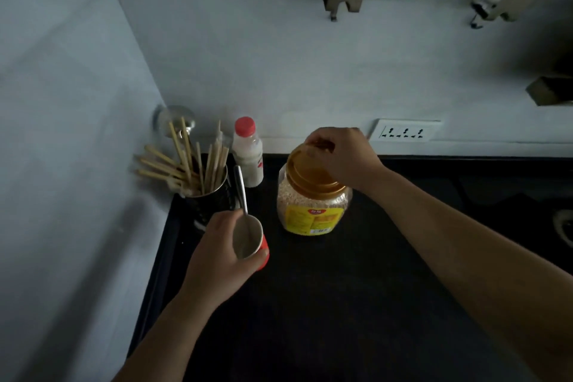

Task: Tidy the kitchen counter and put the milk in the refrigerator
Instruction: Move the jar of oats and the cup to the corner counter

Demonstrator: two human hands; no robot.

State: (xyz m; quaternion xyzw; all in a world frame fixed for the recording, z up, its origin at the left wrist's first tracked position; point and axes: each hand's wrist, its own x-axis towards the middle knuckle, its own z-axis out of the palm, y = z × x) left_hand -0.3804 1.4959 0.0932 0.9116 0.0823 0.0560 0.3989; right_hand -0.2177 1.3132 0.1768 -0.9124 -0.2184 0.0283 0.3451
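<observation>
A small milk bottle with a red cap stands upright near the back wall on the dark counter. My left hand grips a red cup with a white inside; a metal spoon stands in it. To the right is a clear plastic jar of grains with a yellow label. My right hand holds the far edge of the jar's orange lid, which sits tilted on the jar.
A dark holder full of wooden sticks stands in the back left corner beside the milk bottle. A white socket strip is on the back wall. White walls close off the left and the back. A pale ring shape shows at the right edge.
</observation>
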